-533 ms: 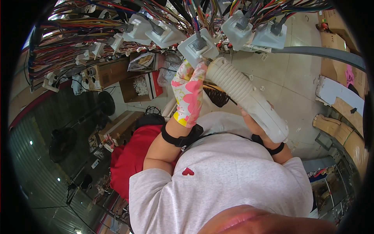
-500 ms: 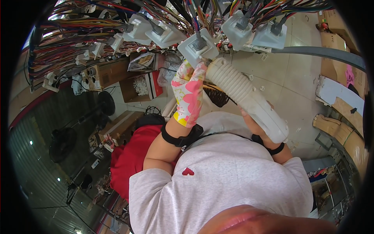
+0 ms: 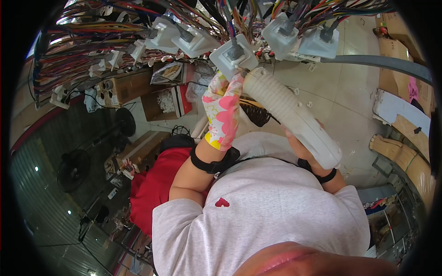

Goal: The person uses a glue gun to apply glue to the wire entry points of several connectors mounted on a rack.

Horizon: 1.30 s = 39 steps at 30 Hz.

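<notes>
White tool point(image 3: 290, 115), long and ribbed, is raised overhead, its tip touching a white connector block point(image 3: 233, 56) that hangs among bundles of coloured wires point(image 3: 92, 41). The person's right hand point(image 3: 301, 145) is wrapped around the tool's lower end. Their left hand point(image 3: 223, 110), in a pink flowered glove, reaches up beside the tip at the block; whether its fingers are closed cannot be told.

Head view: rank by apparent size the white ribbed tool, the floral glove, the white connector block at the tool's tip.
1. white ribbed tool, held in the right hand
2. floral glove on the left hand: slightly smaller, close call
3. white connector block

Fisheye distortion makes true sizes unsure.
</notes>
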Each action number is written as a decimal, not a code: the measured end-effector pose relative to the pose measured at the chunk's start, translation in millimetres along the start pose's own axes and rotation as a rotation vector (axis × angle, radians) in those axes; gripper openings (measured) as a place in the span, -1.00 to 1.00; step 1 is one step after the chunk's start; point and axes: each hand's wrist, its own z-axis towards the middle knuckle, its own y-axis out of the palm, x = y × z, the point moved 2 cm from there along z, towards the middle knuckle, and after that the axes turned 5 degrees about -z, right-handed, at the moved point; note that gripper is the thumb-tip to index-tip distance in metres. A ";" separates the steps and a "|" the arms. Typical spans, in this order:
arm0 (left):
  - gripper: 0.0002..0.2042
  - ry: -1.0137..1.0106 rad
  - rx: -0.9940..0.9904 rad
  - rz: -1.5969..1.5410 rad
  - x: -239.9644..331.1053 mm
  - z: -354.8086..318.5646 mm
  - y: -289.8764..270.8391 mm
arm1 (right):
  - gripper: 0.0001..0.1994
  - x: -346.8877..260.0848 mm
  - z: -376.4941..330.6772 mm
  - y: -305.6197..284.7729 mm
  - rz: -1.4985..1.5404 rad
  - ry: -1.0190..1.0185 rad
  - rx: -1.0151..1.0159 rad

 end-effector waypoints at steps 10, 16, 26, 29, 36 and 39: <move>-0.82 -0.015 0.078 0.056 9.7 1.5 13.6 | -0.87 22.5 -11.8 3.3 -0.031 -0.055 0.020; -0.81 0.001 0.073 0.077 11.0 1.1 13.9 | -0.93 22.1 -10.6 1.3 0.092 0.031 -0.014; -0.79 -0.014 0.086 0.059 10.1 1.5 14.3 | -0.94 23.5 -12.3 2.9 -0.128 -0.060 0.017; -0.80 -0.022 0.077 0.078 13.3 0.8 16.8 | -0.95 20.0 -7.7 1.6 0.109 0.010 -0.003; -0.81 -0.027 0.088 0.133 13.4 0.5 17.0 | -0.95 17.6 -5.4 -0.8 0.091 -0.011 0.010; -0.82 -0.035 0.089 0.113 11.8 1.8 14.1 | -0.95 24.2 -10.9 -2.5 0.001 -0.029 0.011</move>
